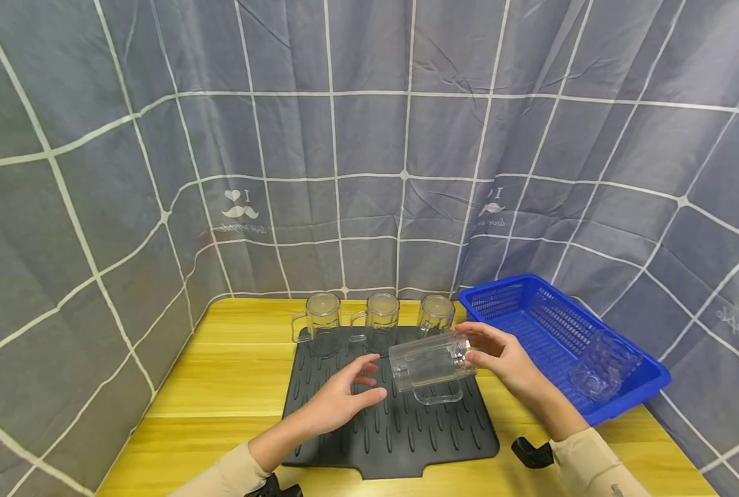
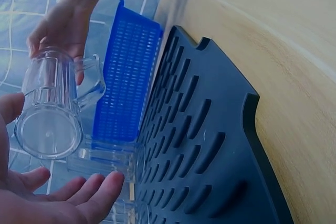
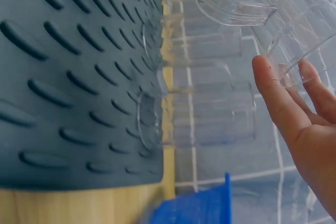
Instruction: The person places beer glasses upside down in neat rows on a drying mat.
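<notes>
A clear glass mug [image 1: 431, 360] lies sideways in the air over the dark drying mat [image 1: 400, 442], its handle pointing down toward the mat. My right hand [image 1: 504, 359] grips the mug at its right end, thumb on the near side and fingers over the top. Close to the mug's left end is my left hand [image 1: 341, 397], fingers spread and apart from the glass. In the left wrist view, the round end of the mug [image 2: 48, 132] faces the left palm.
Three more glass mugs, left [image 1: 323, 324], middle [image 1: 382, 323] and right [image 1: 435, 316], stand in a row along the mat's back edge. To the right, a blue plastic basket [image 1: 630, 404] holds clear glassware [image 1: 602, 369]. A grey checked curtain [image 1: 369, 138] surrounds the wooden table [image 1: 176, 414].
</notes>
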A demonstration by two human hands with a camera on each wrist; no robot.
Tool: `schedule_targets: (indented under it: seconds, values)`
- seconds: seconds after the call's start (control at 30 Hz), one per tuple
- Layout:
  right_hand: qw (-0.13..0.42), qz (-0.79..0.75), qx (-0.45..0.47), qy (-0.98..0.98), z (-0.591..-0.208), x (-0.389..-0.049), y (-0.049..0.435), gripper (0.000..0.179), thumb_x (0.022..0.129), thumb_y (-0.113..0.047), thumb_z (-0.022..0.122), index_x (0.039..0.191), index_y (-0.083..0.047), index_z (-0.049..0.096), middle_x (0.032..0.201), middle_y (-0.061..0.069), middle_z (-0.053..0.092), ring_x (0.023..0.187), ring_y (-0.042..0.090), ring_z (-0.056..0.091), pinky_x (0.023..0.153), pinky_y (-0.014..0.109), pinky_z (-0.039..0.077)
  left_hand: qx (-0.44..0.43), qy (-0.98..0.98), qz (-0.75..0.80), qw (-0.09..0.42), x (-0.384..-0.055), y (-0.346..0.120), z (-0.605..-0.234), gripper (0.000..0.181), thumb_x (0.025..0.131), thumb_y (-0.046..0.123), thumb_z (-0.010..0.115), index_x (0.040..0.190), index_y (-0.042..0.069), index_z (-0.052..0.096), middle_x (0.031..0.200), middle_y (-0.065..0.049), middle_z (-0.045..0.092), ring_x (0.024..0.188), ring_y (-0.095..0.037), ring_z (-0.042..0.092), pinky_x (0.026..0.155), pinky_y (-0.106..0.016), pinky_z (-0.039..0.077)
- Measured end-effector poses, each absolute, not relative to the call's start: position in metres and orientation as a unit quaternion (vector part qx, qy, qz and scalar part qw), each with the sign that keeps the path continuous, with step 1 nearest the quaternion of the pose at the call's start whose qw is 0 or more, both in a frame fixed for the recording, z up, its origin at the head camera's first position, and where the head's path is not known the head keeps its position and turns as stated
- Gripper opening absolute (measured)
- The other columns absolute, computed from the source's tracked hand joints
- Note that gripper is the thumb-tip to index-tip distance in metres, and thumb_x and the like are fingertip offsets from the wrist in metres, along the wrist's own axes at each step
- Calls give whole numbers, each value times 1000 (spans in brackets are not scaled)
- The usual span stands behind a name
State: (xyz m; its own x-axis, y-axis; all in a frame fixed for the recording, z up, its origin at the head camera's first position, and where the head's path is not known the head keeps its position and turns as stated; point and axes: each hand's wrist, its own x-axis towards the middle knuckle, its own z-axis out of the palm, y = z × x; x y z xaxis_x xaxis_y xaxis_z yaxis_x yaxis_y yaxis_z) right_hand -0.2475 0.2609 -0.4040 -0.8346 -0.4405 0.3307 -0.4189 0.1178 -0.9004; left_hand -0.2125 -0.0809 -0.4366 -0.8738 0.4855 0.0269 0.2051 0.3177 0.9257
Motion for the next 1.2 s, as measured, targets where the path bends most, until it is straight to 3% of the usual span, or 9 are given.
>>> schedule_targets:
  seconds: [0.17, 0.37, 0.5, 0.7, 1.0, 1.2]
  values:
    - [31, -613, -286, 735, -411, -243, 252, 44, 100, -3, 59, 142, 4, 49, 138, 8, 60, 118, 9, 60, 86, 36, 59, 212, 796, 551, 133, -214, -78, -438, 68, 100, 41, 63, 157, 23, 31, 149, -12, 46, 132, -33, 53, 98, -51, 51]
    - [42, -623, -269, 733, -419, -238, 240, 43, 99, -5, 61, 140, -1, 53, 141, 20, 55, 119, 11, 61, 89, 39, 59, 201, 790, 564, 131, -213, -75, -441, 73, 99, 44, 63, 158, 20, 27, 150, -15, 44, 132, -33, 53, 99, -52, 50]
    - [44, -638, -259, 724, -424, -236, 234, 44, 98, -5, 62, 141, 0, 52, 140, 14, 57, 117, 13, 63, 89, 39, 59, 191, 775, 589, 127, -213, -74, -442, 74, 99, 43, 64, 159, 19, 26, 151, -18, 40, 131, -31, 54, 99, -48, 52]
    - [51, -660, -253, 706, -432, -236, 230, 44, 98, -3, 62, 141, 1, 51, 136, 2, 61, 115, 13, 63, 89, 39, 59, 185, 766, 607, 105, -212, -74, -443, 69, 99, 38, 65, 157, 19, 31, 148, -18, 41, 124, -27, 58, 96, -42, 53]
    - [86, -685, -249, 679, -439, -236, 228, 46, 100, -4, 58, 144, 1, 45, 141, 1, 56, 123, 12, 59, 93, 38, 55, 168, 765, 618, 72, -209, -76, -441, 61, 98, 33, 67, 152, 22, 39, 140, -14, 48, 122, -27, 57, 93, -41, 53]
    - [125, -695, -250, 662, -441, -235, 226, 50, 102, -5, 55, 148, 0, 38, 150, 11, 46, 128, 14, 55, 98, 40, 53, 170, 775, 607, 54, -207, -79, -438, 54, 98, 36, 67, 147, 30, 45, 136, -11, 50, 119, -27, 58, 91, -40, 53]
